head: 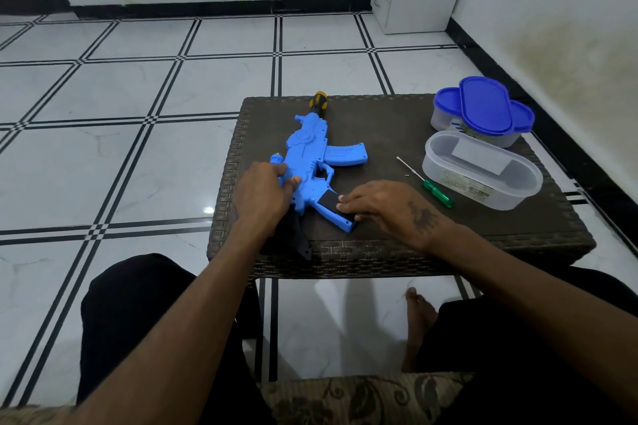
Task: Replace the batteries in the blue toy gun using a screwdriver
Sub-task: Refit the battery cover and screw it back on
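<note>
A blue toy gun (310,155) lies flat on a dark woven table (379,121), muzzle pointing away, black stock hanging over the near edge. My left hand (262,197) grips the gun's body near the rear. My right hand (376,202) rests with its fingertips on the black compartment (329,202) in the gun's grip. A green-handled screwdriver (436,191) lies on the table to the right of my right hand, apart from it. A tiny screw (408,175) seems to lie beside its shaft.
An open clear oval container (483,171) stands at the right of the table. Behind it is a container with blue lids (483,110) stacked on top. White tiled floor surrounds the table; a wall runs along the right. My knees are below the near edge.
</note>
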